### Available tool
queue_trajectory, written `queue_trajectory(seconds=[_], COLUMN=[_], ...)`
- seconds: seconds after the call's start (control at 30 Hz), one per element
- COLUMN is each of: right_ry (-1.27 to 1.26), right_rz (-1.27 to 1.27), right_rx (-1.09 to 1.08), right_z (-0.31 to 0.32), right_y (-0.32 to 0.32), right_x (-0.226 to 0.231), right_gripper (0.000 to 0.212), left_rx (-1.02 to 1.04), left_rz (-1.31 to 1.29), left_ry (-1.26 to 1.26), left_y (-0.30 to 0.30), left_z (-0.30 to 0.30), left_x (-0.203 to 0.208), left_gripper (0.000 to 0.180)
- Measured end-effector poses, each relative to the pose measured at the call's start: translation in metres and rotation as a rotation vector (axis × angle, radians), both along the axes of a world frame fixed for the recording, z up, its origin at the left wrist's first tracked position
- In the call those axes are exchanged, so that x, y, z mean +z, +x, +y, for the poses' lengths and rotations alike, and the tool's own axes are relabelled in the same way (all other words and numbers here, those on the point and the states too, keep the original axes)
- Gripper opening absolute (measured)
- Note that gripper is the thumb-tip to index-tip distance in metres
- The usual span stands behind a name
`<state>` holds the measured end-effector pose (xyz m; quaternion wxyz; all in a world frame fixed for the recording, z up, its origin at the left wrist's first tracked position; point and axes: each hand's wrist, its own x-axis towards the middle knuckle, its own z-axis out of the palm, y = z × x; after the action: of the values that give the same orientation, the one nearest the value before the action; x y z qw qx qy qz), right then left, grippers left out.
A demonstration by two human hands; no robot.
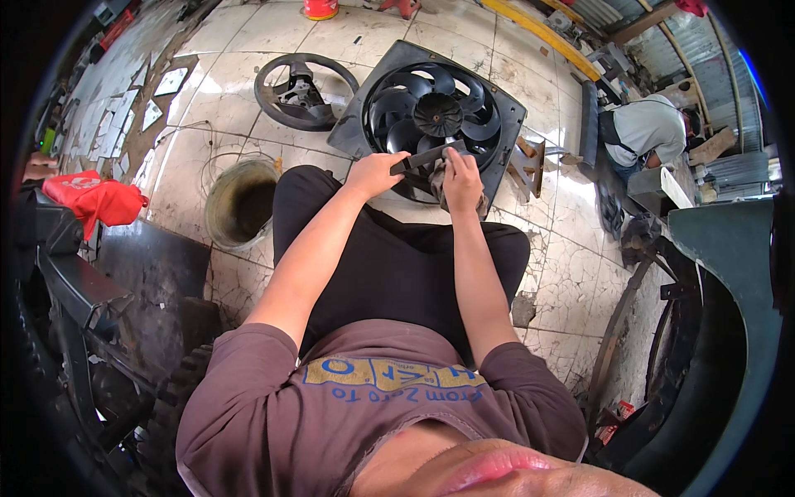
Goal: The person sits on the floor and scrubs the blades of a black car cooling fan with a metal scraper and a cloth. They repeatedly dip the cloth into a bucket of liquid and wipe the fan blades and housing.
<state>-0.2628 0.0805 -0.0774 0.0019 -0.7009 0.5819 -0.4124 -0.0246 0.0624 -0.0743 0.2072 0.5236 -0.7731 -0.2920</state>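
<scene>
In front of me, my left hand [375, 175] is closed on one end of a short dark strip-shaped piece [426, 156]. A crumpled greyish-brown rag [440, 184] hangs under my right hand [462, 180], whose closed fingers press it at the strip's other end. Both hands are over the near edge of a black radiator fan [437, 114] in a square shroud, lying on the floor with its blades facing up. Left of the fan lies a black steering wheel [298, 93], close to the shroud's corner.
A dirty bucket [242, 203] stands by my left knee. Dark metal parts and a red plastic bag [95, 199] are at left; a green-grey curved panel [720, 240] is at right. Another person [650, 128] crouches at the far right, beside a yellow beam [542, 37]. The tiled floor is cracked.
</scene>
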Motion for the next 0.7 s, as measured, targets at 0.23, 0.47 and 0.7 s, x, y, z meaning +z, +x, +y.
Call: queue_trajectory(seconds=[0.23,0.47,0.7], right_ry=[-0.014,-0.093,-0.039], right_rz=[-0.03,0.047,0.073], right_rx=[0.039,0.186,0.225], right_z=[0.001,0.002,0.013], right_y=[0.006,0.006,0.017], right_x=[0.004,-0.006,-0.017], right_gripper=[0.028,0.026,0.031], left_rx=[-0.027,-0.035,-0.026], left_rz=[0.053,-0.004,-0.024], left_ry=[-0.01,-0.021,0.007], left_y=[-0.002,-0.001,-0.004], left_z=[0.0,0.002,0.005], left_x=[-0.005,-0.005,-0.003], left_gripper=[0.058,0.058,0.059])
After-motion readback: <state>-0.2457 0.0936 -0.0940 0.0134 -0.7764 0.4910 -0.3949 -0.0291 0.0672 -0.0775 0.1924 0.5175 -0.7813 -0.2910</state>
